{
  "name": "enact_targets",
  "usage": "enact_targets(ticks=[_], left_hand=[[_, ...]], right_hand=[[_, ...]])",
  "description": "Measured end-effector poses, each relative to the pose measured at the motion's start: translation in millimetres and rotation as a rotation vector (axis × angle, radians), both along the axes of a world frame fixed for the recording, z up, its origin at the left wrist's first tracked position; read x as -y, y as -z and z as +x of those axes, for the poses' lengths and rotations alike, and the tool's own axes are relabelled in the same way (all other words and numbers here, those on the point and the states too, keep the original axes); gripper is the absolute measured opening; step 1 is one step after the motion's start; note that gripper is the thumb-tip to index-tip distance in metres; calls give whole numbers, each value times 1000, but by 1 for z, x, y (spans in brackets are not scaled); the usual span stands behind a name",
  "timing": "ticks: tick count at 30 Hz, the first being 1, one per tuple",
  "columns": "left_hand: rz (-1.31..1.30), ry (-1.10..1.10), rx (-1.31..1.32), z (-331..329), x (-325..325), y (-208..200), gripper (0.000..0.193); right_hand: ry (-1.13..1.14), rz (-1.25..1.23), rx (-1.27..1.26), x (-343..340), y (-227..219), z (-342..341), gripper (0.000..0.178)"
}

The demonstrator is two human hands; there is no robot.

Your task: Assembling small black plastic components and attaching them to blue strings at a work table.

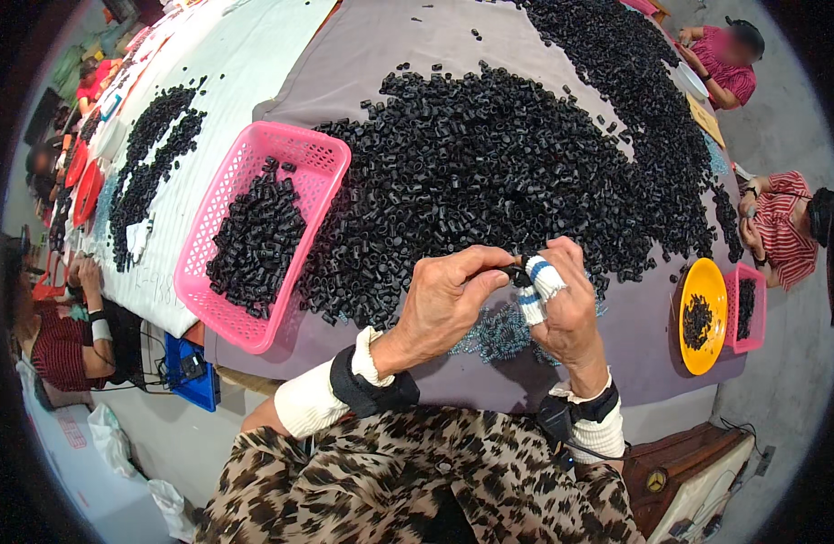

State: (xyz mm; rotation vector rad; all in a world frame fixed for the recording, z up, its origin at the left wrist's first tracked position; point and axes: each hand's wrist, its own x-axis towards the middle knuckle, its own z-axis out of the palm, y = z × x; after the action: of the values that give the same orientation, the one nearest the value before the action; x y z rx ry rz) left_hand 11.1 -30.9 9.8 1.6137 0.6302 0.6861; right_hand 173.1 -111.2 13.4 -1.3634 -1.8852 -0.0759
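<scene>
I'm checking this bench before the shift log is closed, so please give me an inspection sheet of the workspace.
Surface: table under grey cloth.
Job's things: large heap of small black parts; pink basket partly filled; small pile of springs under the hands.
Clutter: yellow bowl with black parts.
Grippers: left hand and right hand meet, pinching a small black piece; right fingers taped.
Cables: cord at right wrist band.
Surroundings: other seated workers around the table.
</scene>
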Motion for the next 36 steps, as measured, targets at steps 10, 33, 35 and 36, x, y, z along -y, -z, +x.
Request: enact_targets(ticks=[10,33,35,36], left_hand=[[164,-68,32,2,4,3,19],[341,-177,52,8,-1,19,19],[226,-146,-35,9,-3,17,19],[225,-144,-34,10,-3,17,19]], right_hand=[[-70,-46,54,-5,-10,3,30],[-156,-207,111,-18,-7,15,26],[-77,-203,113,-19,-4,12,24],[-75,-203,113,-18,-3,11,24]])
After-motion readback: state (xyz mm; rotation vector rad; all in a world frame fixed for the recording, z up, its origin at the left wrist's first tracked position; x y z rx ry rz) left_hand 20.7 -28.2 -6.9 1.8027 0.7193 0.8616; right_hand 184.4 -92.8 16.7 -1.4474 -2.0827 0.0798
